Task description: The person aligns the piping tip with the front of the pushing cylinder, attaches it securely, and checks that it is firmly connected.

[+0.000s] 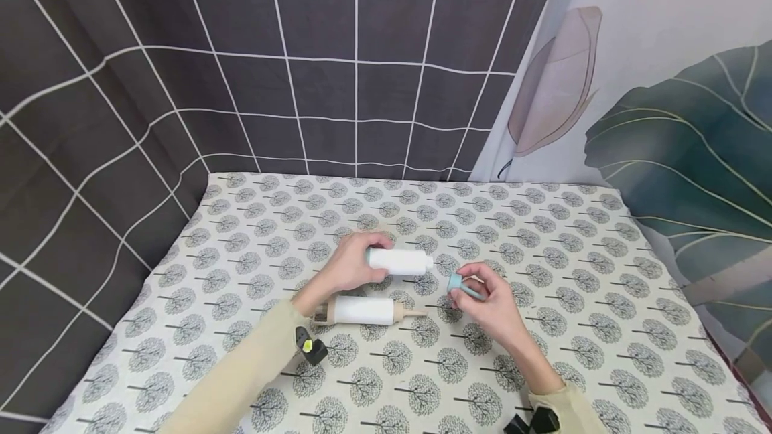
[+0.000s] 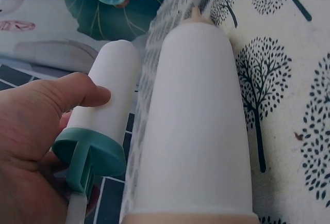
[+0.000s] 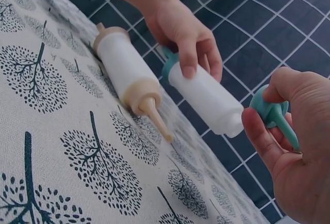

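Note:
My left hand (image 1: 352, 263) grips a white plastic cylinder (image 1: 398, 262) and holds it sideways, its narrow open neck facing right. A teal collar with a handle-like piece (image 2: 87, 157) sits at the cylinder's rear, partly behind the palm. My right hand (image 1: 490, 300) pinches a teal nozzle cap (image 3: 265, 108) with a thin tapered spout between thumb and fingers. The cap is apart from the neck, a short way to its right. Nearer me, a second white cylinder (image 1: 364, 311) with beige ends and a beige nozzle (image 3: 156, 119) lies on the cloth, touched by neither hand.
A cream tablecloth (image 1: 422, 380) printed with grey trees covers the table. Behind and to the left hangs a dark curtain (image 1: 313, 86) with a white grid. At right hangs a pale cloth with large leaf prints (image 1: 693, 146).

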{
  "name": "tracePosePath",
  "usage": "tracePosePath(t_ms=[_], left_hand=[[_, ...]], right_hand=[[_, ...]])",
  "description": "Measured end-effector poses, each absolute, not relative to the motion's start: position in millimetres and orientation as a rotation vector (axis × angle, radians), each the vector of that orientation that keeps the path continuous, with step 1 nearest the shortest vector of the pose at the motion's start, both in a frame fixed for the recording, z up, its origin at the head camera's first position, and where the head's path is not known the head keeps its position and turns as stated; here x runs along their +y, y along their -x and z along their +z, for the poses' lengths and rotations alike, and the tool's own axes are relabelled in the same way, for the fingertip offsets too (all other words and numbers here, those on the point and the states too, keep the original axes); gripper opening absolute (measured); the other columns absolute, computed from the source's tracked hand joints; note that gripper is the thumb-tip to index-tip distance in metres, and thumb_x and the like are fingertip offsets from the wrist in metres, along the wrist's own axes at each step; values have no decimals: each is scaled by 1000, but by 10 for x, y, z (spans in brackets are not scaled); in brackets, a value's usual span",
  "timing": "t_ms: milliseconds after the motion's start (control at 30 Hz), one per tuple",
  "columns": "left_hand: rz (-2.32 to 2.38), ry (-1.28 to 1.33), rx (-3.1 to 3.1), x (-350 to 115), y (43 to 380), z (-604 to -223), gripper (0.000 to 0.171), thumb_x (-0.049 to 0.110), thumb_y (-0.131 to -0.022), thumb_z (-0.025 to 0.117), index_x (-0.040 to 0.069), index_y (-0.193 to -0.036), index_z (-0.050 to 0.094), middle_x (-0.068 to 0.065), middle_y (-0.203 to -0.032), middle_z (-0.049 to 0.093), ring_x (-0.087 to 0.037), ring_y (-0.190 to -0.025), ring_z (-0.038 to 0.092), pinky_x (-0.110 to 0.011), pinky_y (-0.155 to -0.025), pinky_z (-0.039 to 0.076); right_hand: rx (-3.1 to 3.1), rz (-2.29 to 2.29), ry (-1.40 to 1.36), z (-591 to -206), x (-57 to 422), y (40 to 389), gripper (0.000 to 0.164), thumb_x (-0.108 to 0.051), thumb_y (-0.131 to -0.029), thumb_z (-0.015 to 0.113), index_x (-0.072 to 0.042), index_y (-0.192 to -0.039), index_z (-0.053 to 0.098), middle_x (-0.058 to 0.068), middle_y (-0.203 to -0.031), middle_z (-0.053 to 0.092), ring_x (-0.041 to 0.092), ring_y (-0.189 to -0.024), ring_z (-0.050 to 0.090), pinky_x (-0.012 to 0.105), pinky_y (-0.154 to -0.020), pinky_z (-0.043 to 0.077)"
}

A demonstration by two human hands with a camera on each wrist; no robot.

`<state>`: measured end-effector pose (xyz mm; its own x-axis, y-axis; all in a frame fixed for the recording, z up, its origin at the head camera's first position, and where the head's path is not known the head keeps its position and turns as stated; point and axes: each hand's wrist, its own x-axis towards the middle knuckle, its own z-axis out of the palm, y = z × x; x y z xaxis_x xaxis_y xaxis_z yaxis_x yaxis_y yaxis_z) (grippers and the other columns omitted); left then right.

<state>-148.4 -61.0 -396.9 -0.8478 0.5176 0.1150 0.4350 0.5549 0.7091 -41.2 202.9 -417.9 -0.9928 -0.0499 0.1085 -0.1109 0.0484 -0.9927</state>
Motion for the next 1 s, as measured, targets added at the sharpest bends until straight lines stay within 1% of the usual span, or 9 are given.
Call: tracePosePath(t_ms=[67, 267, 433, 667, 833, 1000], left_hand=[[1190, -845, 2670, -627, 1447, -3940, 48, 6, -70, 85, 9, -116, 70, -3, -110, 70, -22, -97, 60, -46, -90, 45], [1216, -917, 2667, -660, 1377, -3900, 42, 5, -68, 85, 16, -106, 71, 2, -102, 70, -18, -92, 59, -46, -90, 44], [1238, -912, 2652, -680, 1317, -3858, 44, 5, -67, 86, 17, -107, 71, 3, -105, 70, -20, -96, 58, -48, -92, 42], [1250, -917, 2629, -700, 1251, -3818, 45, 4, -67, 86, 18, -107, 71, 5, -103, 69, -18, -95, 57, -45, -88, 44], [1258, -943, 2621, -714, 1214, -3817, 43, 3, -67, 85, 17, -105, 71, 5, -101, 69, -17, -93, 57, -44, -87, 45], [1283, -974, 2602, -737, 1177, -3824, 42, 2, -68, 85, 16, -104, 70, 4, -101, 69, -16, -93, 59, -43, -85, 48]], right_hand=[[-2248, 2128, -167, -4173, 2027, 413, 35, 15, -83, 63, 11, -116, 50, 26, -99, 64, 32, -84, 68, 33, -75, 59], [-2241, 2142, -184, -4161, 2013, 430, 35, 15, -84, 64, 11, -116, 50, 24, -100, 64, 26, -85, 69, 35, -76, 59], [-2247, 2125, -226, -4166, 2004, 445, 35, 15, -84, 64, 13, -115, 50, 27, -99, 64, 29, -85, 69, 34, -75, 59], [-2273, 2104, -240, -4168, 1990, 460, 35, 16, -83, 63, 13, -115, 51, 28, -100, 64, 35, -85, 68, 33, -74, 59], [-2286, 2087, -258, -4160, 1971, 459, 35, 16, -81, 64, 12, -113, 52, 27, -101, 63, 35, -83, 67, 32, -71, 59], [-2300, 2076, -269, -4160, 1948, 451, 34, 16, -82, 64, 12, -113, 52, 26, -104, 61, 23, -84, 67, 28, -69, 58]])
